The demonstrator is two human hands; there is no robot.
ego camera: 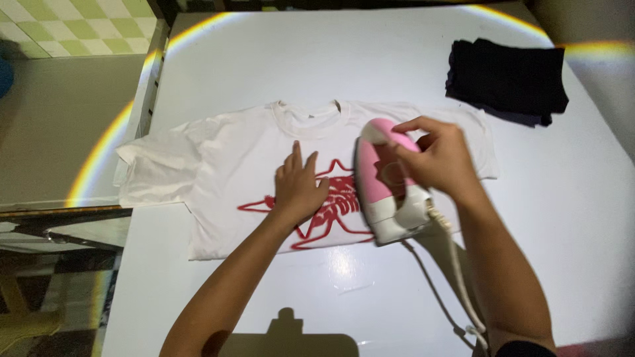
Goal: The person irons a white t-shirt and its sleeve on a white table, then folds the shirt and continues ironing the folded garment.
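Observation:
A white T-shirt point(218, 165) with a red print lies spread flat on a white table point(370, 59), collar toward the far side. My left hand point(299, 187) presses flat on the shirt's chest, fingers together over the print. My right hand point(438, 160) grips the handle of a pink and white clothes iron point(387, 195), which rests on the shirt's right half. The iron's white cord point(456, 264) trails toward me beside my right forearm.
A folded pile of dark clothes point(508, 79) sits at the table's far right corner. The table's left edge point(142, 99) borders a tiled floor, and a dark frame edge point(59, 215) shows lower left.

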